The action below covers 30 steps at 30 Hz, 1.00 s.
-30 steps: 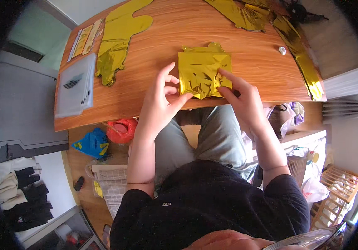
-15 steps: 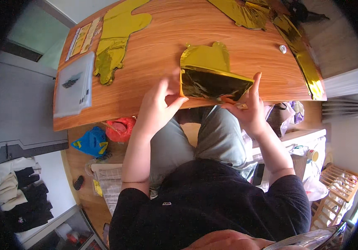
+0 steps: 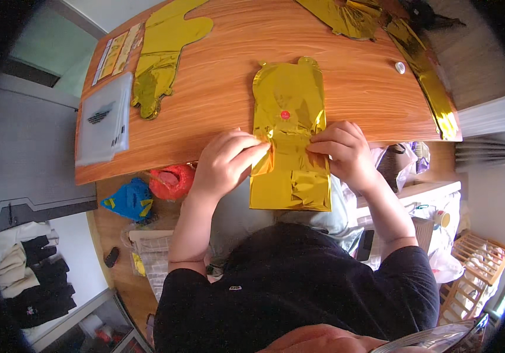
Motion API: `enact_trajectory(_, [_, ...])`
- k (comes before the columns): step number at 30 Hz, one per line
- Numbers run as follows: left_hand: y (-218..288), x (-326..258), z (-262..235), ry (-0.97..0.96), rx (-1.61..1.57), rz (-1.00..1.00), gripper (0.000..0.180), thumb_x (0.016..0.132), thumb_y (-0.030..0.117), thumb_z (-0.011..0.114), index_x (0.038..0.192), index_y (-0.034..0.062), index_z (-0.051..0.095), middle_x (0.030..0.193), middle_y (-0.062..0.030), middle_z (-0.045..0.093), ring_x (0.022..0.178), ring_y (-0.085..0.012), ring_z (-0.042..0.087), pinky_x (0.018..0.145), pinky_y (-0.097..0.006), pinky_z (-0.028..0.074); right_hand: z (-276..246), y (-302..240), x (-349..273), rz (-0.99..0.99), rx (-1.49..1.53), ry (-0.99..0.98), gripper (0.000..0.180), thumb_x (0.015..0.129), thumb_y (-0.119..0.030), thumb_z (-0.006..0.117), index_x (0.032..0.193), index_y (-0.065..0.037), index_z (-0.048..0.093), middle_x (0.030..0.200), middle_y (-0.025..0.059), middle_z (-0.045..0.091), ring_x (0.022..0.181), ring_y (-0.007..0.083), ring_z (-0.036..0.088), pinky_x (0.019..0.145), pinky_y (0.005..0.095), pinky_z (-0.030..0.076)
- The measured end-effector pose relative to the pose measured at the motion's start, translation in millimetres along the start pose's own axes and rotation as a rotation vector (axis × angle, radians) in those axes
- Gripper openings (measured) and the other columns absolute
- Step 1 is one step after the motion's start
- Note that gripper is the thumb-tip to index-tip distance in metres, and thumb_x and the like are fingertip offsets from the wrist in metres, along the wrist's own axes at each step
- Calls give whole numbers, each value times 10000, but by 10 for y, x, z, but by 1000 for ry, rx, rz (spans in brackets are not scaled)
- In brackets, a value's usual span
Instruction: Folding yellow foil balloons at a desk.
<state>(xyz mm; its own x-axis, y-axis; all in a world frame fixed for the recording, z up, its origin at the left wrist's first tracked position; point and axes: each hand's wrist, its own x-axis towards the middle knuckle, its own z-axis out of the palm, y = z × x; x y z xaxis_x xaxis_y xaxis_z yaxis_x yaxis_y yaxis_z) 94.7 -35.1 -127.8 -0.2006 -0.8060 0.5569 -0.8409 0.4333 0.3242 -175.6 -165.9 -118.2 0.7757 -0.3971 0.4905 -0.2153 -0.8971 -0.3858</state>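
Observation:
A flat, uninflated gold foil balloon (image 3: 290, 91) with a small red round sticker lies at the front edge of the wooden table (image 3: 223, 88). Its creased near end hangs over that edge above my lap. My left hand (image 3: 229, 162) is closed on the balloon's left side, thumb and fingers pinched together. On the opposite side my right hand (image 3: 349, 154) pinches the foil at about the same height. The fingertips partly cover both edges.
More gold foil shapes lie at the far left (image 3: 167, 41), far right (image 3: 352, 17) and along the right edge (image 3: 423, 76). Clear plastic sleeves (image 3: 102, 117) rest at the left, a small white roll (image 3: 400, 67) at the right. Blue (image 3: 129, 200) and red (image 3: 172, 181) bags sit below.
The folded near part of the balloon has been opened out toward me and now hangs flat over the table edge. Both hands have turned inward and pinch its sides.

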Motion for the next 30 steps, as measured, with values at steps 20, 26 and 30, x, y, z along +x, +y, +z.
enact_trajectory(20, [-12,-59,92,55,103,109,206,829,108,711,1026,103,771,1101,-51,735,1066,-241,716,902,-383,595,-62,13,-99,-162,-224,-37,346,777,-104,739,1122,-87,748,1173,71,721,1138,276,681,915,395,572])
enact_trajectory(26, [8,-32,81,41,122,104,165,865,136,679,1005,102,759,1113,-50,755,1053,-240,724,875,-386,581,-28,43,-104,-165,-229,-30,344,775,-135,743,1116,-88,754,1142,56,722,1125,264,673,896,387,559])
enact_trajectory(30, [24,-18,117,62,74,25,141,881,156,668,991,106,742,1099,-38,763,1056,-241,725,853,-383,565,-20,15,-74,-71,-146,-28,307,797,-132,722,1100,-88,753,1126,58,722,1100,276,670,900,406,537])
